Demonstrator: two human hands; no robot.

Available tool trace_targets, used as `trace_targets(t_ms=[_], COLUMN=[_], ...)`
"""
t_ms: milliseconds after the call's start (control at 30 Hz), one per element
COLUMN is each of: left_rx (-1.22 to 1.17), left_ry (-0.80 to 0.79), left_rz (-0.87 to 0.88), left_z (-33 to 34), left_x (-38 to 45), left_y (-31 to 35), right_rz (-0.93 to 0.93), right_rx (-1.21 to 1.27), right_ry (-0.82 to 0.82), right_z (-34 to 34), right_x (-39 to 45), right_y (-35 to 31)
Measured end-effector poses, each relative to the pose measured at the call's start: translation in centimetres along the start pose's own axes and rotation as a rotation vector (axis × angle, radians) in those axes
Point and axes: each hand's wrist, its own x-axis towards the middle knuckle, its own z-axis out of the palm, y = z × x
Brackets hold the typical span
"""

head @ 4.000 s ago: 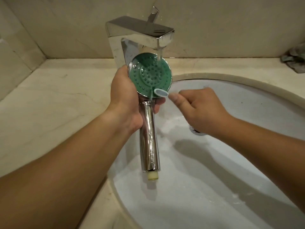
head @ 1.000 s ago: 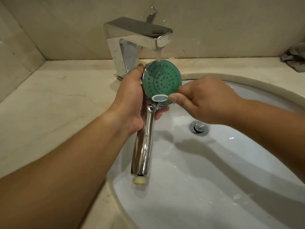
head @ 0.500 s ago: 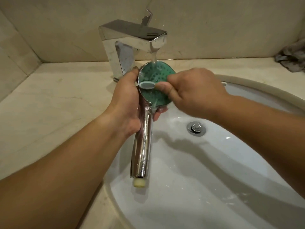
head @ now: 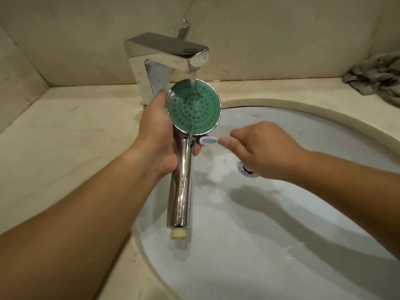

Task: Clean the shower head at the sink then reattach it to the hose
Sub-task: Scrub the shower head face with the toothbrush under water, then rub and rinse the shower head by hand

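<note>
Here the left hand [head: 159, 135] grips the shower head [head: 193, 109] where the chrome handle meets the round green face, holding it over the sink [head: 281, 245] under water running from the faucet [head: 168, 59]. The right hand [head: 263, 148], fingers curled, holds a small brush [head: 208, 141] (only its pale oval head shows) just below the face's lower rim. A grey cloth [head: 376, 76] lies on the counter [head: 71, 135].

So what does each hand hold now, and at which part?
The left hand grips the shower head at its neck, below the green face. The right hand pinches a small brush by its handle.
</note>
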Motion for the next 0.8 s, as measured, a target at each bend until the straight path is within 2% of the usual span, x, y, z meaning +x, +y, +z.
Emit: trace_targets(t_ms=[67,167,300,400,500,567,600,667,767,800], left_rx=[0.019,0.031,0.054,0.055,0.064,0.091,0.094,0.076,0.028,0.02], left_ry=[-0.001,0.013,-0.01,-0.055,-0.086,-0.076,-0.062,-0.032,0.011,0.027], left_rz=[0.016,0.035,0.058,0.065,0.07,0.05,0.04,0.03,0.039,0.04], left_z=[0.1,-0.1,0.0,0.0,-0.4,-0.5,-0.6,-0.5,-0.2,-0.1], left_x=[-0.1,-0.4,-1.0,-1.5,-1.4,-1.3,-1.2,-1.2,-1.1,-1.1], left_y=[-0.1,0.1,0.2,0.0,0.0,-0.1,-0.2,-0.2,-0.1,-0.2], right_rz=[0.011,0.163,0.38,0.383,0.413,0.417,0.422,0.468,0.511,0.481], right_rx=[-0.01,-0.027,-0.236,-0.367,-0.427,-0.442,-0.424,-0.159,0.751,0.922], right_ry=[-0.024,-0.048,-0.33,-0.38,-0.509,-0.486,-0.415,-0.191,0.11,0.14], right_z=[-0.3,-0.1,2.5,4.1,4.3,3.5,2.7,0.9,-1.1,-1.1], right_x=[-0.6,-1.6,-3.7,-4.0,-3.9,-3.3,-2.7,-1.0,1.2,1.7], right_y=[0.6,3.5,5.8,5.9,4.9,4.2,3.8,2.6,-1.1,-2.4])
